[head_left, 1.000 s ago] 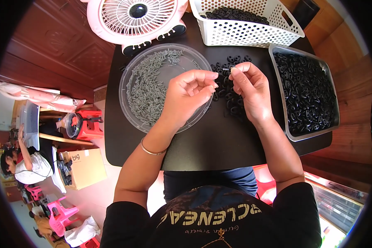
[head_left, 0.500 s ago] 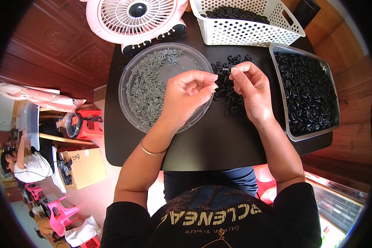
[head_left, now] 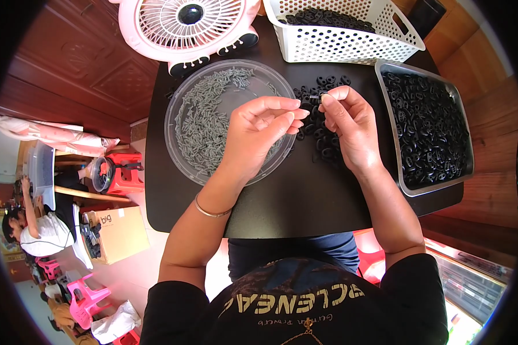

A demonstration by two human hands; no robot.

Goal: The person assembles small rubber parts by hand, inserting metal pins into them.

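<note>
My left hand (head_left: 258, 129) hovers over the right side of a clear round dish (head_left: 185, 158) full of small grey pins (head_left: 204, 121), its fingertips pinched together, possibly on a pin too small to see. My right hand (head_left: 348, 123) is raised over a loose pile of small black rings (head_left: 319, 144) on the black table (head_left: 305, 201). Its thumb and forefinger pinch a small black ring (head_left: 322, 96). The two hands' fingertips are close together, a small gap apart.
A metal tray (head_left: 463, 169) of black rings sits at the right. A white perforated basket (head_left: 351, 46) of black parts stands at the back, a pink fan (head_left: 187, 26) beside it. At lower left, another person sits beside a cardboard box (head_left: 118, 233) and pink stools.
Both hands stay almost still over the dish and the pile. The fingertips have shifted only slightly.
</note>
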